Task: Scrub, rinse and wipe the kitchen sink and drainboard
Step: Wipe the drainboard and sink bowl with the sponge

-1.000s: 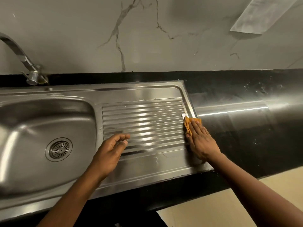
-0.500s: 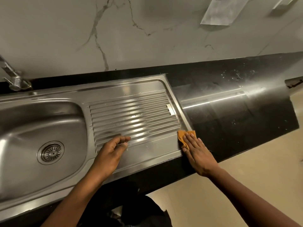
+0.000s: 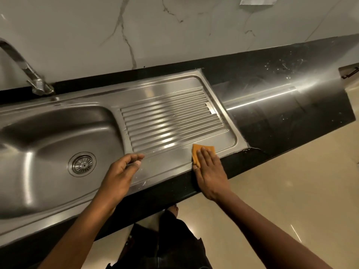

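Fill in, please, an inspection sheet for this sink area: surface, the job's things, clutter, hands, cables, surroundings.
Surface: black counter, glossy, with pale specks at the back right.
Job's things: steel sink and ribbed drainboard, both shiny; orange cloth on the drainboard's flat front strip.
Clutter: nothing seen.
Hands: right hand lies flat on the cloth, fingers straight; left hand is loosely curled over the drainboard's front and holds nothing.
Cables: nothing seen.
Surroundings: tap, veined marble wall, beige floor.

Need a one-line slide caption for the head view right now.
Right hand presses an orange cloth flat on the drainboard near its front rim; left hand, loosely curled, nearer the sink.
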### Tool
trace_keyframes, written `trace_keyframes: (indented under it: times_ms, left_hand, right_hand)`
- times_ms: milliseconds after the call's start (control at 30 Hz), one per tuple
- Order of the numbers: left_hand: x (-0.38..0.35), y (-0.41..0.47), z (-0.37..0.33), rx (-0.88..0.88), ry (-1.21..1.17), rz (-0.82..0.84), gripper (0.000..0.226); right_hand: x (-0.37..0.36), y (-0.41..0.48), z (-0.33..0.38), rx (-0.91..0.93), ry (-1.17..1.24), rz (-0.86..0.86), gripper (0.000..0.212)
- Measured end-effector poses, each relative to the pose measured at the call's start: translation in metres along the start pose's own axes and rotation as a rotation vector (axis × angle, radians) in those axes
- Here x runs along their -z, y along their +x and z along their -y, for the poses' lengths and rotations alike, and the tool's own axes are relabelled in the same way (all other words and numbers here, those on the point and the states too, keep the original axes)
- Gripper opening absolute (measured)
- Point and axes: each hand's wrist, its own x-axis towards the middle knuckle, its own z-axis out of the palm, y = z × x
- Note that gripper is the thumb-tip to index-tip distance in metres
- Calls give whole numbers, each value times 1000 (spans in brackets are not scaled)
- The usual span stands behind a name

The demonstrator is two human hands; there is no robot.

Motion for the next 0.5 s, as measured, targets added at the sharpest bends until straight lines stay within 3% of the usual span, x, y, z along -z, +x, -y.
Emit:
trace_keyframes:
  times_ms: [333,500]
  left_hand:
    - [48,-41,24,-3,-40,-77,26]
    - [66,-50,26,-22,-19,-93,27]
  right_hand:
    - [-62,-44,181,197,72,74,67]
    - [-63,-53,224,249,175,76,66]
